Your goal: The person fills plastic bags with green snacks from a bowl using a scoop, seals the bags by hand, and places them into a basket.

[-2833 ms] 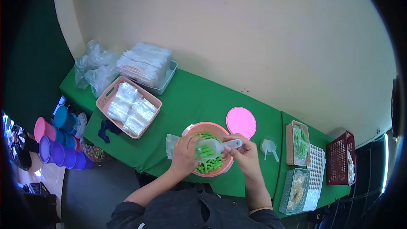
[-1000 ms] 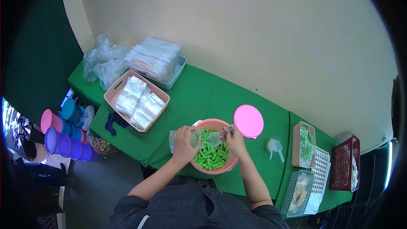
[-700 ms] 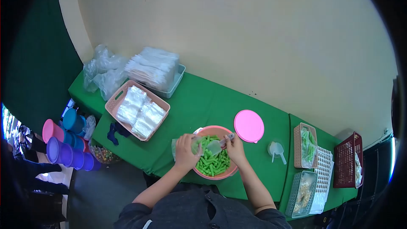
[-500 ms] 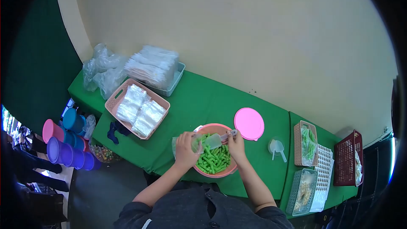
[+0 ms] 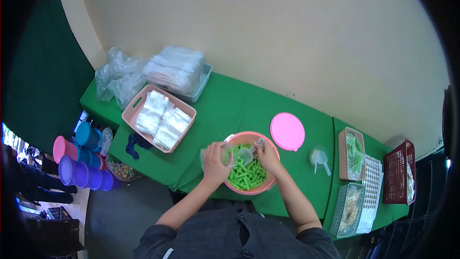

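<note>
A salmon-pink tub (image 5: 239, 191) full of green stick-shaped snacks (image 5: 249, 175) stands at the table's front edge. My left hand (image 5: 215, 164) is at the tub's left rim, its fingers wrapped round a clear plastic bag (image 5: 228, 156) with its mouth toward the snacks. My right hand (image 5: 269, 157) is over the tub's right side and grips the handle of a translucent scoop (image 5: 246, 156). The scoop's bowl is among the snacks, close to the bag's mouth. How much the bag holds I cannot make out.
A pink lid (image 5: 287, 132) lies behind the tub, with a clear cup and white scoop (image 5: 319, 158) to its right. Baskets of clear bags (image 5: 165, 120) stand left. More baskets (image 5: 351, 156) and a maroon crate (image 5: 398, 175) stand right. Stacked purple tubs (image 5: 79, 171) are beyond the left edge.
The view has shifted slightly, so the table appears a little right and higher. The scoop has tilted and sits lower among the snacks. Both hands keep their holds.
</note>
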The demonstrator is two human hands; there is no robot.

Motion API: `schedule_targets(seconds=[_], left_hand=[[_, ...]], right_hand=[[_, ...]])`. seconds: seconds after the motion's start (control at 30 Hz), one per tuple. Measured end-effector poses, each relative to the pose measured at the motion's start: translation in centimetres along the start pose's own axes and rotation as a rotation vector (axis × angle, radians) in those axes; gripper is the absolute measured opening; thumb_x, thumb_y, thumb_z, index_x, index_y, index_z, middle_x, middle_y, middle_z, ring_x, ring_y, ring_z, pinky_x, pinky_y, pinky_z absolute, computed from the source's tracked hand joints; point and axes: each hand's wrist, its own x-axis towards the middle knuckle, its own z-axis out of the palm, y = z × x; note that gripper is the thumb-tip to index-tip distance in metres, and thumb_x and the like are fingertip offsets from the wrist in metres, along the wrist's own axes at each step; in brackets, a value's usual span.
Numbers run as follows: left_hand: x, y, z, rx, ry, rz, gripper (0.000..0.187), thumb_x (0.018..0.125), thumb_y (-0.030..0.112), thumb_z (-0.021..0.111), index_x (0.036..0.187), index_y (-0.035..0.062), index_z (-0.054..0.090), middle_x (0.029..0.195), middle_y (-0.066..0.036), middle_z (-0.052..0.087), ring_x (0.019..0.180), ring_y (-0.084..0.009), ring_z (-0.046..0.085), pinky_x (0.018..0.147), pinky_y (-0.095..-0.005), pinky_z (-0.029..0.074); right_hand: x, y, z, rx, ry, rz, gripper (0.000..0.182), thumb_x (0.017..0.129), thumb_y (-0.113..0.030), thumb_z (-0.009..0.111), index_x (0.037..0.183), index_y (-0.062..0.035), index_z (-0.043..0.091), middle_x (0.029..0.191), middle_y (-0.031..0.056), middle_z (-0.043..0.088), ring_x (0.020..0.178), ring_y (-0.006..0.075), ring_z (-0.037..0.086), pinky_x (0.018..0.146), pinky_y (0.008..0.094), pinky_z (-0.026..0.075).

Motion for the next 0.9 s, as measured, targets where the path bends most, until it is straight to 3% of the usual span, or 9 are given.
schedule_targets(seconds=[0.1, 0.13, 0.3, 0.43, 0.5, 0.57, 0.9], left_hand=[[-0.4, -0.1, 0.3, -0.009, 0.016, -0.017, 0.04, 0.071, 0.008, 0.071, 0.105, 0.0036, 0.052, 0.1, -0.015, 0.056, 0.096, -0.0349, 0.054, 0.085, -0.0436, 0.041], [-0.6, -0.2, 0.3, -0.017, 0.016, -0.026, 0.037, 0.073, 0.011, 0.069, 0.105, 0.0039, 0.052, 0.099, -0.014, 0.056, 0.096, -0.0342, 0.054, 0.085, -0.0437, 0.041], [-0.2, -0.1, 0.2, -0.007, 0.03, -0.028, 0.034, 0.077, 0.014, 0.068, 0.106, 0.0041, 0.053, 0.099, -0.014, 0.056, 0.096, -0.0336, 0.054, 0.086, -0.0437, 0.041], [0.0, 0.0, 0.0, -0.006, 0.029, -0.01, 0.039, 0.071, 0.008, 0.071, 0.105, 0.0039, 0.052, 0.1, -0.014, 0.056, 0.096, -0.0346, 0.054, 0.085, -0.0437, 0.042], [0.0, 0.0, 0.1, -0.002, 0.037, -0.011, 0.039, 0.071, 0.008, 0.071, 0.105, 0.0039, 0.052, 0.1, -0.014, 0.056, 0.096, -0.0345, 0.055, 0.085, -0.0437, 0.042], [-0.3, -0.3, 0.3, 0.005, 0.029, -0.014, 0.037, 0.073, 0.01, 0.07, 0.105, 0.004, 0.053, 0.1, -0.014, 0.056, 0.095, -0.0345, 0.055, 0.085, -0.0434, 0.042], [-0.4, -0.6, -0.6, 0.07, 0.053, 0.028, 0.039, 0.079, 0.021, 0.068, 0.111, 0.0045, 0.053, 0.103, -0.014, 0.057, 0.1, -0.0339, 0.056, 0.091, -0.045, 0.042]], right_hand=[[0.3, 1.5, -0.7, 0.258, -0.065, 0.061, 0.024, 0.1, -0.018, 0.049, 0.112, 0.0027, 0.047, 0.096, 0.0128, 0.063, 0.087, 0.0211, 0.067, 0.076, 0.0325, 0.057], [0.1, 1.4, -0.9, 0.294, -0.044, 0.039, 0.027, 0.099, -0.018, 0.051, 0.11, 0.0064, 0.048, 0.091, 0.0143, 0.063, 0.083, 0.0227, 0.068, 0.072, 0.0331, 0.06], [-0.7, 1.0, -0.5, 0.393, -0.071, 0.114, 0.025, 0.099, -0.017, 0.049, 0.112, 0.0043, 0.046, 0.095, 0.0143, 0.062, 0.087, 0.0224, 0.068, 0.074, 0.032, 0.06], [-1.3, 1.1, 1.2, 0.443, -0.056, 0.168, 0.024, 0.1, -0.017, 0.048, 0.113, 0.0032, 0.046, 0.098, 0.0148, 0.061, 0.091, 0.0227, 0.067, 0.076, 0.0323, 0.06], [-1.1, 1.2, 0.6, 0.447, -0.111, 0.167, 0.024, 0.1, -0.016, 0.047, 0.113, 0.0037, 0.046, 0.1, 0.0158, 0.061, 0.091, 0.0237, 0.067, 0.077, 0.0331, 0.06], [-1.4, 0.6, -0.2, 0.501, -0.253, 0.308, 0.024, 0.1, -0.016, 0.047, 0.112, 0.0041, 0.048, 0.101, 0.0159, 0.061, 0.09, 0.025, 0.067, 0.077, 0.0337, 0.061], [-2.3, 0.6, 0.1, 0.496, -0.185, 0.16, 0.024, 0.098, -0.019, 0.051, 0.107, 0.0033, 0.052, 0.094, 0.0145, 0.061, 0.083, 0.0252, 0.068, 0.07, 0.0338, 0.061]])
